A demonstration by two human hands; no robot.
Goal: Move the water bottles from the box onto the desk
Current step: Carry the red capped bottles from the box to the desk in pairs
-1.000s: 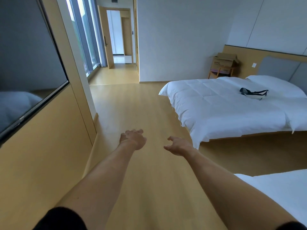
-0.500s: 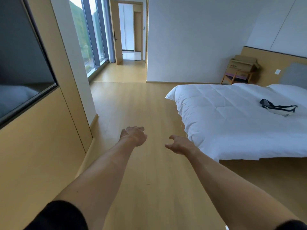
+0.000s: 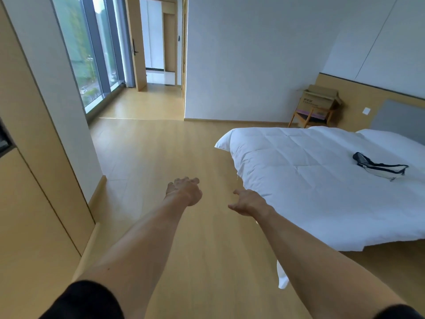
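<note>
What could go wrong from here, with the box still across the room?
1. The cardboard box sits on a small wooden chair; lifting bottles out could tip it.
2. The bed corner juts into the walking path, a likely bump.
3. Bottles and desk are out of view; left hand and right hand are empty.

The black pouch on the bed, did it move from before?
No. The black pouch lies on the same quilt spot; only the camera turned.
</note>
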